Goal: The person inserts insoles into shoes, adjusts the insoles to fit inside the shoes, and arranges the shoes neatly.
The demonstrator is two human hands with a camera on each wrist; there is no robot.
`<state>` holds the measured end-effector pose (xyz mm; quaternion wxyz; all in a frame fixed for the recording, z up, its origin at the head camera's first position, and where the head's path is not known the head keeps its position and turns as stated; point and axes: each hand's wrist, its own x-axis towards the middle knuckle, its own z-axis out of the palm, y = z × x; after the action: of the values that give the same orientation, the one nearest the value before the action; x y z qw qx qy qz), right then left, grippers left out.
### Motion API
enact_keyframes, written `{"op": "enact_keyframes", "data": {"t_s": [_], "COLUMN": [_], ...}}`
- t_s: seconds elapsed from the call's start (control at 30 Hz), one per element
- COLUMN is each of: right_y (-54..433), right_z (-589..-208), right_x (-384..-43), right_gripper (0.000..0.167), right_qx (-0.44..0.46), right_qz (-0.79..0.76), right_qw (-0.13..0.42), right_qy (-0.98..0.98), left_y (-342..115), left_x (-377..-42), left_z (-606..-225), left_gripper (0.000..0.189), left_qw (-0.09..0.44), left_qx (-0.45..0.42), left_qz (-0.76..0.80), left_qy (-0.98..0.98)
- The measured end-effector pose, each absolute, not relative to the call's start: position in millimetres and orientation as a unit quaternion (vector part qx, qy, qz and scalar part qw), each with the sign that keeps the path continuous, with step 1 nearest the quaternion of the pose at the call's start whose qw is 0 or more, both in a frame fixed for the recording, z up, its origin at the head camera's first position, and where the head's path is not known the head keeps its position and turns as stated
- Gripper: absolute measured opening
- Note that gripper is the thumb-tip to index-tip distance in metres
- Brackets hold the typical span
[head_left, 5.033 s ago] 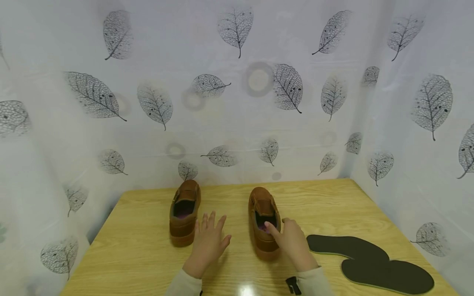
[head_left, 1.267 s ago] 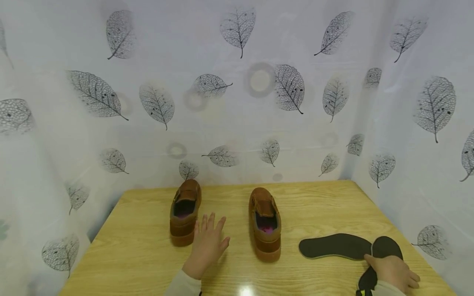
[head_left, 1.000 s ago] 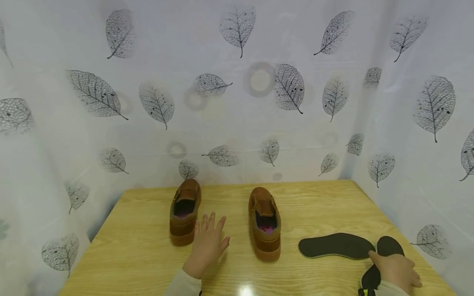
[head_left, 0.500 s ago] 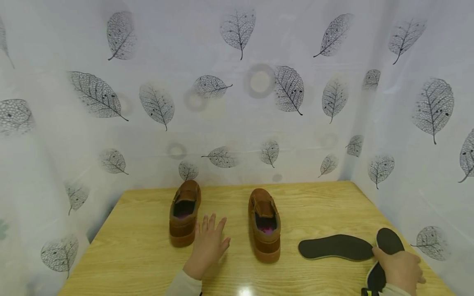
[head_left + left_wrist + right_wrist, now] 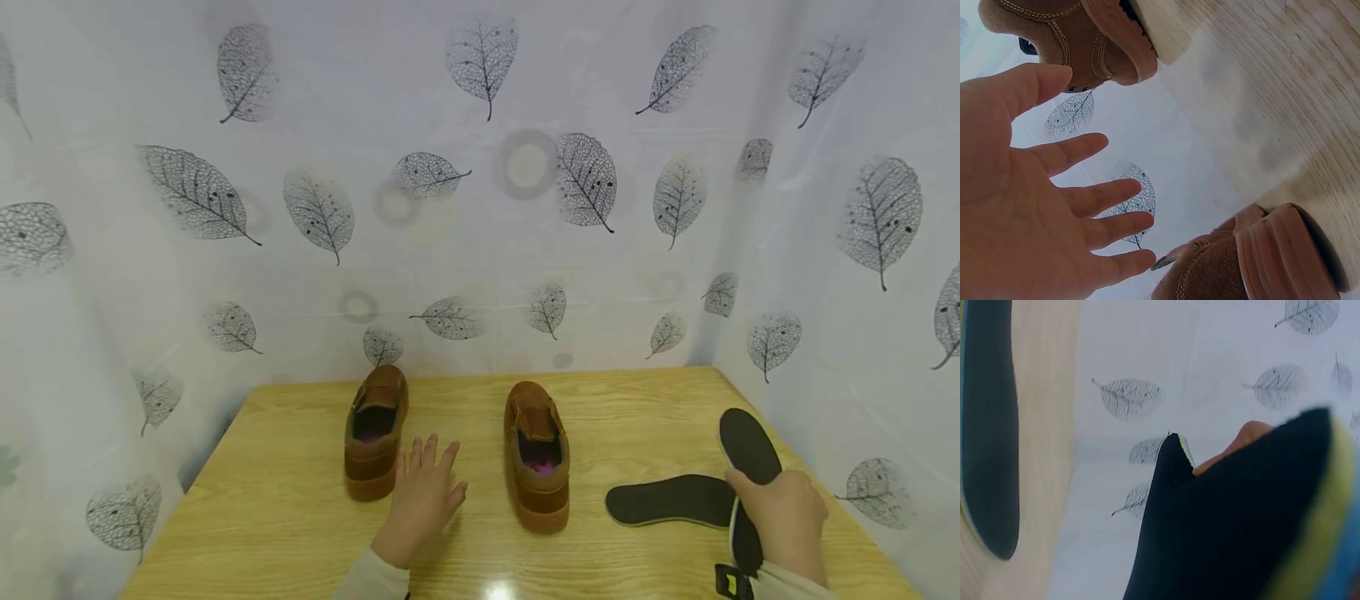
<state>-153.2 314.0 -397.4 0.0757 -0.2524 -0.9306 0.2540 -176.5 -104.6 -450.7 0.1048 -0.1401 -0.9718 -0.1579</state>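
My right hand (image 5: pixel 787 508) grips a black insole (image 5: pixel 750 446) around its middle, raised above the table at the right and tilted. The right wrist view shows this insole close up with a yellow and blue edge, and one finger (image 5: pixel 1235 450) behind it. A second black insole (image 5: pixel 667 500) lies flat on the table to the left of that hand. My left hand (image 5: pixel 420 504) has its fingers spread, beside the heel of the left brown slip-on shoe (image 5: pixel 375 450), holding nothing. The right brown shoe (image 5: pixel 538 467) stands upright, toe away, with pink showing inside.
A wood-grain table (image 5: pixel 300 542) carries everything. White curtains (image 5: pixel 480 250) printed with leaf skeletons stand around its back and sides. A black strap buckle (image 5: pixel 731 581) is at my right wrist.
My right hand went from the right shoe to the insoles, took hold of one and lifted it, turning it upward. The other insole now lies apart. Left hand and both shoes stayed in place.
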Motion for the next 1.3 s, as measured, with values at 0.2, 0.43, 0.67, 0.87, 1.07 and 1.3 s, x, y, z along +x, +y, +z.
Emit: {"op": "enact_keyframes", "data": {"t_s": [0.2, 0.43, 0.67, 0.87, 1.07, 1.3], "right_y": [288, 251, 220, 202, 188, 171], "right_z": [-386, -371, -362, -359, -361, -367], "right_x": [-162, -169, -174, -173, -174, -175], "right_gripper": [0.064, 0.069, 0.066, 0.062, 0.06, 0.055], "right_qx": [-0.191, -0.126, -0.044, -0.001, 0.035, 0.089], "right_qz": [0.278, 0.297, 0.304, 0.297, 0.298, 0.287], "right_qw": [0.116, 0.13, 0.126, 0.152, 0.152, 0.17], "right_qy": [-0.934, -0.937, -0.943, -0.943, -0.942, -0.939], "left_y": [-104, -104, -103, -102, -101, -100], "left_x": [-176, -176, -176, -177, -178, -179], "left_z": [-452, -451, -444, -439, -437, -431], "left_gripper": [0.054, 0.054, 0.059, 0.062, 0.065, 0.073], "left_qw": [0.125, 0.145, 0.168, 0.168, 0.175, 0.198], "left_qx": [-0.147, -0.156, -0.168, -0.173, -0.176, -0.192], "left_qz": [-0.15, -0.139, -0.135, -0.143, -0.138, -0.142], "left_qy": [-0.97, -0.967, -0.962, -0.96, -0.959, -0.951]}}
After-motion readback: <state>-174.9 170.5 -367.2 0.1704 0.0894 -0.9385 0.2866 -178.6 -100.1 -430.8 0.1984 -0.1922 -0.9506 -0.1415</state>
